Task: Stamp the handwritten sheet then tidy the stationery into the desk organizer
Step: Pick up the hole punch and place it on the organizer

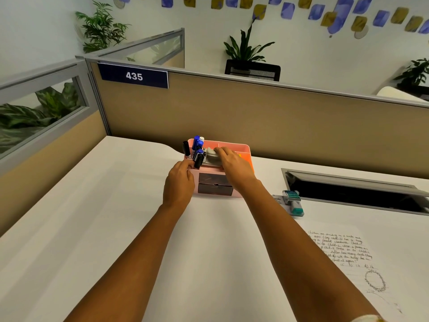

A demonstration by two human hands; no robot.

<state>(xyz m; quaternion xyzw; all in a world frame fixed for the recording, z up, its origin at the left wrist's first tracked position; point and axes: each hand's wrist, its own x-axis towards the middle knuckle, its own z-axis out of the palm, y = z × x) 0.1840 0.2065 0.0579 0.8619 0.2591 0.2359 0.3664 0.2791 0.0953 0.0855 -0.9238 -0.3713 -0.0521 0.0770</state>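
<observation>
A pink desk organizer stands at the far middle of the white desk, with dark drawers in its front and several blue and black markers upright in its left slots. My right hand reaches over its middle compartment, fingers closed on a grey object there. My left hand rests against the organizer's front left corner, fingers curled on its edge. The handwritten sheet lies at the near right and bears a round stamp mark. A teal stamp lies right of the organizer.
A tan cubicle partition with a "435" sign rises right behind the organizer. A recessed cable tray with an open lid is set into the desk at the right. A small blue-grey box lies under the stamp.
</observation>
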